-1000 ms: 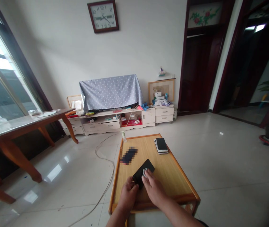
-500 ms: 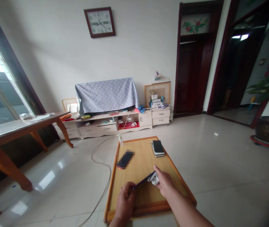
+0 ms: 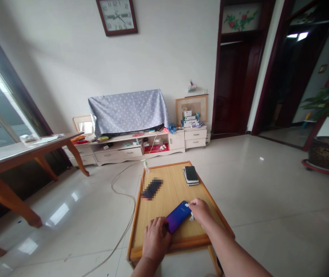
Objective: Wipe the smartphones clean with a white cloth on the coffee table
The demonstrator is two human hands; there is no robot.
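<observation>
A smartphone (image 3: pixel 178 217) with a glossy blue-to-purple back lies, or is held just above, the small wooden table, its back facing up. My left hand (image 3: pixel 156 238) grips its near left end, thumb side against the edge. At the far right corner my right hand (image 3: pixel 200 212) is closed on a crumpled white cloth (image 3: pixel 192 217), which shows below the fingers and by the phone's top. Whether the cloth is tissue or fabric I cannot tell. Farther back sits a stack of phones (image 3: pixel 191 175), the top one dark. A blurred-out dark object (image 3: pixel 153 188) rests at the left.
The wooden table (image 3: pixel 141 252) has a raised rim. A small pump bottle (image 3: pixel 146 166) stands at its far left corner. A cable (image 3: pixel 131 198) runs along the floor on the left. Beyond are a low cabinet (image 3: pixel 118 155) and a larger table (image 3: pixel 49 142).
The phone has turned from nearly edge-on to back up and lower over the table. My right hand has brought the cloth to its far end; my left hand has flattened over its near end.
</observation>
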